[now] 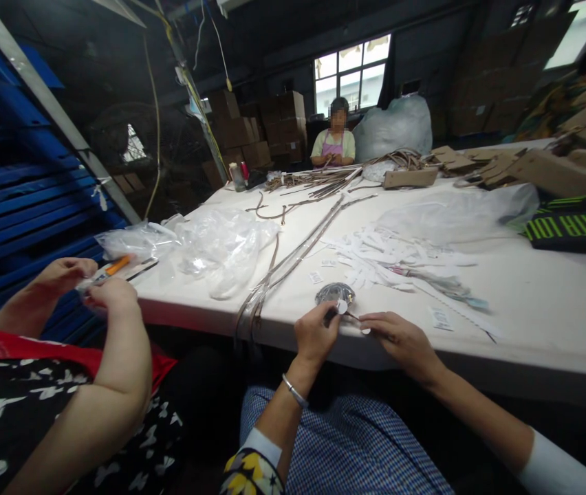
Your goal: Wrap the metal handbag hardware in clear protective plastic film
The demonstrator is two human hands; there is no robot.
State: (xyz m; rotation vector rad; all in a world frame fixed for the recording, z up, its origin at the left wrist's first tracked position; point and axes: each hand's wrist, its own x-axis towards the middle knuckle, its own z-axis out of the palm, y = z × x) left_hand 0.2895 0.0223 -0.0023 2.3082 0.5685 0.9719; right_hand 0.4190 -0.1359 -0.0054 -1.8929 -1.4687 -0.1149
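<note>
Near the table's front edge, my left hand is closed in a pinch, with a small white round piece at its fingertips. A thin brown strip runs from there to my right hand, whose fingers are pinched on the strip's other end. Under those fingertips shows a second white piece. Just behind my left hand lies a shiny, silvery round bundle, partly hidden by the fingers. Small printed white labels lie close by.
Long brown straps stretch over the table and hang off its edge. Clear plastic bags, white paper strips and cardboard pieces lie around. At left, a co-worker's hands hold an orange-handled tool. Another person sits opposite.
</note>
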